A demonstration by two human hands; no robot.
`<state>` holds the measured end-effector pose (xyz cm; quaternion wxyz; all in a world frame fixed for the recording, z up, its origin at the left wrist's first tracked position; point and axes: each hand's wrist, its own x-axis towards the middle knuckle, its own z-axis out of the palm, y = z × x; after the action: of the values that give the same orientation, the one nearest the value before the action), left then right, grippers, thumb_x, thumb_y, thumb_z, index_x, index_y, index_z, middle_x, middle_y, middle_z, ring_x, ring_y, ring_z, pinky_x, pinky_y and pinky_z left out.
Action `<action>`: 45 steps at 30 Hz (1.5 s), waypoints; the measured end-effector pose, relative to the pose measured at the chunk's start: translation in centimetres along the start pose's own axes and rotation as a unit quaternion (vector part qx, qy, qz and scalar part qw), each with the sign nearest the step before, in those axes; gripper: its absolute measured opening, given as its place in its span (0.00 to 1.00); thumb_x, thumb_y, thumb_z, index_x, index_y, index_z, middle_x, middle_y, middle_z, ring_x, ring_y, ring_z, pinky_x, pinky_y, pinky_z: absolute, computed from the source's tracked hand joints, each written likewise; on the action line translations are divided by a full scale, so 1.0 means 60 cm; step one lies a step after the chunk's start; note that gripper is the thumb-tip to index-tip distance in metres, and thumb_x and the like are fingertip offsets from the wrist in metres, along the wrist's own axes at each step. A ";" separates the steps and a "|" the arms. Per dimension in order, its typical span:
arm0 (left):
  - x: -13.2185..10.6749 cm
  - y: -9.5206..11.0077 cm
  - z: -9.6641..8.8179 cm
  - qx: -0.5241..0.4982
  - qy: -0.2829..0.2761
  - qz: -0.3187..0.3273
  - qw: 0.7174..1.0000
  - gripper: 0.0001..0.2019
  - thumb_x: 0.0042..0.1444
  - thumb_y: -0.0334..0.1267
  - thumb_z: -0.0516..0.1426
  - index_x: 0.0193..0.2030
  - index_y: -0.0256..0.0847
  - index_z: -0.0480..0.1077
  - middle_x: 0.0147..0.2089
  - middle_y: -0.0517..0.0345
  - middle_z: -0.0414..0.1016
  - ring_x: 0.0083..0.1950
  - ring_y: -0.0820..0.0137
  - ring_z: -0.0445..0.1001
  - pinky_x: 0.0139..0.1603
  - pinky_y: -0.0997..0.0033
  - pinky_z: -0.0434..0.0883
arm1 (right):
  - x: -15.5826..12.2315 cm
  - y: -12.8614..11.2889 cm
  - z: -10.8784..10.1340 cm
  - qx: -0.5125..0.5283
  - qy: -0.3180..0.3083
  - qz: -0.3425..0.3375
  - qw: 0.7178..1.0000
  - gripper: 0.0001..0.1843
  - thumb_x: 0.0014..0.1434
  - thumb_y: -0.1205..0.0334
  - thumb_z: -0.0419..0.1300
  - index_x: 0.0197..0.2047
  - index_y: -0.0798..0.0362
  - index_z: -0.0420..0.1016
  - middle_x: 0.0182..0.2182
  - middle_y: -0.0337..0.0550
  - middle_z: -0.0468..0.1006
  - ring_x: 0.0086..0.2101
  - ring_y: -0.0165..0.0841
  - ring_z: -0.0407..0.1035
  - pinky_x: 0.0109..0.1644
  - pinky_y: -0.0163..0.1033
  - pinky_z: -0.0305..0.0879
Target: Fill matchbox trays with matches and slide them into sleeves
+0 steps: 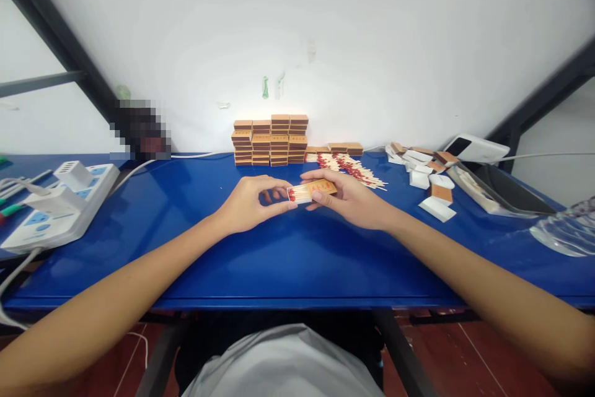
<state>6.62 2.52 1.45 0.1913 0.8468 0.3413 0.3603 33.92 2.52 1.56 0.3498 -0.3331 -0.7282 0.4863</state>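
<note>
A small matchbox (312, 190) with a tan printed sleeve is held between both hands above the blue table (297, 261). Its white drawer sticks out to the left and shows red match heads. My left hand (251, 202) pinches the drawer end with thumb and fingers. My right hand (351, 199) curls round the sleeve from the right. Behind the hands lies a loose heap of red-tipped matches (348, 168).
Stacks of closed matchboxes (270, 140) stand against the white wall, with a few more boxes (341, 148) beside them. Empty white drawers and sleeves (425, 177) lie at right near a phone (476, 148) and a tray. A white power strip (56, 205) sits at left.
</note>
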 end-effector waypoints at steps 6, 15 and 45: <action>0.001 0.009 0.003 -0.007 0.035 0.019 0.999 0.17 0.61 0.48 0.71 0.53 0.43 0.84 0.41 0.56 0.86 0.39 0.68 0.81 0.44 0.68 0.78 | -0.001 0.000 0.027 0.128 0.041 0.017 0.991 0.24 0.73 0.43 0.61 0.64 0.46 0.72 0.57 0.49 0.76 0.52 0.39 0.78 0.54 0.53 0.85; 0.000 0.010 0.010 -0.071 0.007 -0.009 0.997 0.24 0.56 0.54 0.74 0.53 0.42 0.82 0.39 0.57 0.85 0.37 0.69 0.80 0.42 0.69 0.77 | -0.008 -0.008 0.046 0.160 0.004 0.010 0.987 0.24 0.74 0.42 0.59 0.66 0.45 0.68 0.60 0.49 0.73 0.45 0.35 0.79 0.45 0.46 0.86; 0.050 -0.026 -0.058 0.103 0.036 0.018 0.994 0.14 0.59 0.49 0.68 0.40 0.40 0.79 0.38 0.56 0.81 0.38 0.67 0.77 0.42 0.67 0.73 | -0.006 -0.007 0.030 -0.091 0.071 0.005 0.993 0.39 0.75 0.36 0.51 0.80 0.44 0.50 0.71 0.58 0.63 0.48 0.39 0.77 0.38 0.43 0.83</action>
<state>4.85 6.05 4.34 0.0842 0.8545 0.3681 0.3567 32.53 1.21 1.39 0.3662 -0.4009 -0.7411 0.3950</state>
